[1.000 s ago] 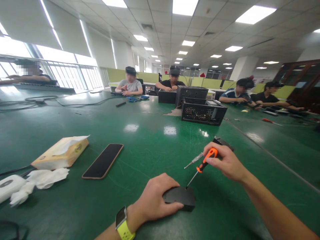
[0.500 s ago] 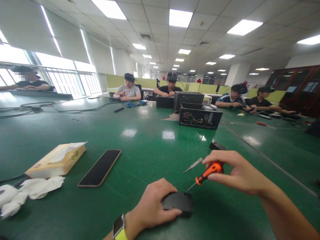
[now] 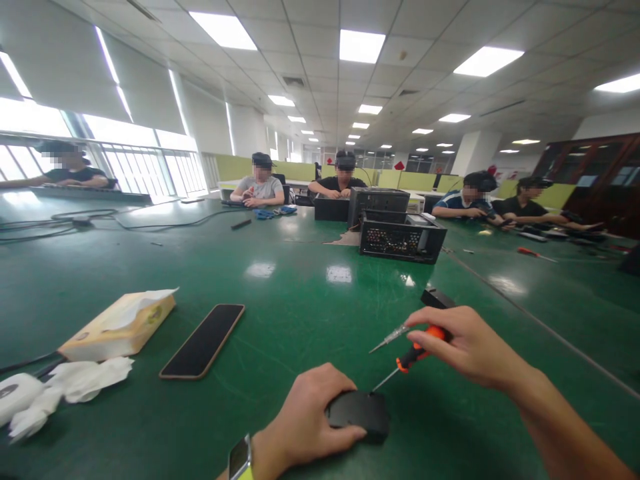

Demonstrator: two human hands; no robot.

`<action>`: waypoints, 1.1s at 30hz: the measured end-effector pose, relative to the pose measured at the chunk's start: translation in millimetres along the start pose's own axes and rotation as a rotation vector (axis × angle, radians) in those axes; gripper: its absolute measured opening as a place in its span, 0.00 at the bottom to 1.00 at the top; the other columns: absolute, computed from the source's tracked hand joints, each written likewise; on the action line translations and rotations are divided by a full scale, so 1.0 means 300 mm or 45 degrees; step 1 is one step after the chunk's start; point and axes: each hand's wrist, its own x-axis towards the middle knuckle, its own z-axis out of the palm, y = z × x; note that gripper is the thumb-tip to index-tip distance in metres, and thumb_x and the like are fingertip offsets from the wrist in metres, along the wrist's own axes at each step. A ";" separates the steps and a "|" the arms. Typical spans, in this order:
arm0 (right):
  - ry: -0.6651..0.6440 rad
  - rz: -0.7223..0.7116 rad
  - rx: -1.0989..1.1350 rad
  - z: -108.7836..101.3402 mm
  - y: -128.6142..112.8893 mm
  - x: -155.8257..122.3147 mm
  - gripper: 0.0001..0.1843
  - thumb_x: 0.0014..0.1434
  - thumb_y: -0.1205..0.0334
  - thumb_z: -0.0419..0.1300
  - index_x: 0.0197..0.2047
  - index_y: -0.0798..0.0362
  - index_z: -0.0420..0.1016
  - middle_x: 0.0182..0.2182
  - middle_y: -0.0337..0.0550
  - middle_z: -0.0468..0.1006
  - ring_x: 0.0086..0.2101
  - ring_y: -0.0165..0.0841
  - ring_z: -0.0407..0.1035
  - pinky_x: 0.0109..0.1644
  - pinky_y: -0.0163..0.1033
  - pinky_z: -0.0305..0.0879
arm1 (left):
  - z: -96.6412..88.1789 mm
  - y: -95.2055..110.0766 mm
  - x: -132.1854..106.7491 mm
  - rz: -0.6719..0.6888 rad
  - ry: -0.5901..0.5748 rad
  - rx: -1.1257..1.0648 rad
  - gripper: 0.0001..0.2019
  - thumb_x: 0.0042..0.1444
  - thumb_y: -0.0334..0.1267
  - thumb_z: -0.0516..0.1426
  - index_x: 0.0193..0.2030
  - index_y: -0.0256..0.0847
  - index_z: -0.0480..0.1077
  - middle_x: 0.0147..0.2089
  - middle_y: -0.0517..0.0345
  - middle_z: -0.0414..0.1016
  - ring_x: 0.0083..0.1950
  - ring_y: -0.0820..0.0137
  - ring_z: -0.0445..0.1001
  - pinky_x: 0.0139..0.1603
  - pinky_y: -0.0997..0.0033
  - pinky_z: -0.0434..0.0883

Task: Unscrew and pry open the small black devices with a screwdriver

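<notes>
My left hand (image 3: 311, 420) is wrapped round a small black box-shaped part (image 3: 358, 408), keeping it down on the green table. Its thumb lies along the near side and the fingers along the far side. In my right hand (image 3: 473, 347) is an orange-and-black screwdriver (image 3: 411, 358), held at the handle between thumb and fingers. The shaft slants down to the left, its tip at the part's far edge; whether a screw sits there is too small to tell. Just beyond lies a clear-handled thin screwdriver (image 3: 391, 338). A black block (image 3: 437, 298) rests behind my right hand.
To the left lie a phone (image 3: 204, 341), a tissue pack (image 3: 119, 327) and crumpled tissues (image 3: 93, 380). Open computer cases (image 3: 400, 237) stand across the table (image 3: 280, 293). Another red-handled screwdriver (image 3: 530, 252) lies at the right. Several people sit around the far edges.
The fingers of my right hand have shifted and loosened somewhat on the screwdriver handle. The tip stays at the part's edge. My left hand keeps its hold. The view has tilted slightly upward.
</notes>
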 end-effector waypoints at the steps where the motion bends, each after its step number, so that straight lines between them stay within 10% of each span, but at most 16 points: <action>1: 0.005 0.003 -0.004 0.003 -0.001 0.002 0.12 0.66 0.52 0.56 0.41 0.48 0.78 0.29 0.38 0.80 0.27 0.31 0.71 0.33 0.36 0.64 | 0.000 0.000 0.000 -0.008 -0.003 0.011 0.18 0.49 0.50 0.64 0.42 0.41 0.75 0.38 0.53 0.77 0.39 0.61 0.74 0.38 0.67 0.69; 27: -0.072 -0.026 0.108 -0.036 0.020 -0.008 0.11 0.62 0.57 0.61 0.47 0.48 0.76 0.37 0.41 0.78 0.33 0.31 0.71 0.34 0.35 0.66 | -0.007 0.002 0.005 0.019 0.042 0.270 0.20 0.43 0.51 0.68 0.37 0.40 0.74 0.34 0.54 0.78 0.35 0.61 0.75 0.34 0.66 0.68; 33: -0.032 0.090 -0.033 -0.023 0.027 -0.007 0.21 0.60 0.46 0.62 0.24 0.52 0.72 0.19 0.35 0.70 0.22 0.28 0.61 0.26 0.34 0.56 | 0.004 -0.005 -0.001 0.083 0.099 0.313 0.19 0.43 0.52 0.67 0.37 0.41 0.75 0.32 0.55 0.77 0.33 0.61 0.75 0.33 0.66 0.67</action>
